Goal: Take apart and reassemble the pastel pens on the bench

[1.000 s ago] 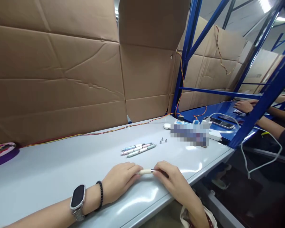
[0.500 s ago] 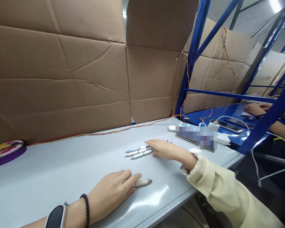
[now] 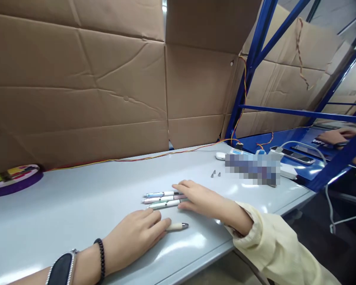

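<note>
My left hand [image 3: 136,233] rests low on the table, its fingers closed around a cream pen [image 3: 176,226] with a grey tip pointing right. Most of that pen's barrel is hidden under the fingers. Just beyond it, my right hand [image 3: 203,202] lies palm down over the right ends of three pens, fingers stretched and thumb apart. Side by side are a blue-and-white pen [image 3: 158,194], a pinkish-white pen [image 3: 160,199] and a greenish-white pen [image 3: 164,204]. Behind my right hand stand several small grey cone-shaped pieces [image 3: 215,174].
A purple-rimmed round container [image 3: 20,186] sits at the far left. Cardboard [image 3: 121,87] walls the back, with thin wires [image 3: 142,159] along its foot. At the right are a blurred-out object [image 3: 252,168], blue rack posts [image 3: 255,51], a phone [image 3: 293,155] and another person's hands [image 3: 335,136].
My right hand and the three pens have shifted left and nearer to me. The grey cone pieces now show behind it. My left hand still holds the cream pen; the view has turned slightly.
</note>
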Demonstrator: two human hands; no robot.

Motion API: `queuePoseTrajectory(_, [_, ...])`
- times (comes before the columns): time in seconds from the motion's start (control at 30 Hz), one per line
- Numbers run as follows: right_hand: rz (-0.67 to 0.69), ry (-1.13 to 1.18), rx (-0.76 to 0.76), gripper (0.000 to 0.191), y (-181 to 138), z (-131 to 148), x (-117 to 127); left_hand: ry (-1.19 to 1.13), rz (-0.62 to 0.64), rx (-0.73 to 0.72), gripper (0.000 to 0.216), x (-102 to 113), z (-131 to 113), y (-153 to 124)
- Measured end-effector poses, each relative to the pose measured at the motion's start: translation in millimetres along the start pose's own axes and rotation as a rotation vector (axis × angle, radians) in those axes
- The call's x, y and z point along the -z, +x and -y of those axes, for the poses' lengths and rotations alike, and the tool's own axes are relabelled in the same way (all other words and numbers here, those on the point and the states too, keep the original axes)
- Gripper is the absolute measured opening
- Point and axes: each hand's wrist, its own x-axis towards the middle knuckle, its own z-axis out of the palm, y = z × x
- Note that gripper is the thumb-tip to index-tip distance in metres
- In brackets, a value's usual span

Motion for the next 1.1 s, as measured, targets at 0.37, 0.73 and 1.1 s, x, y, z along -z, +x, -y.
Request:
queuePoseTrajectory(0.37, [-0.247, 0.280, -0.172, 0.017, -76, 44, -27, -0.249, -0.003, 0.009, 0.021, 2, -1, -5])
queuePoseTrajectory(0.73, [-0.409, -0.014, -0.418, 0.029, -77, -1, 16, -0.227, -0.103, 0.018, 0.020, 2, 3, -3])
queuePoseTrajectory(1.1, [-0.585, 0.994, -0.325, 0.010, -59, 54, -46, -0.445, 0.000, -0.184, 0.029, 32, -3, -5])
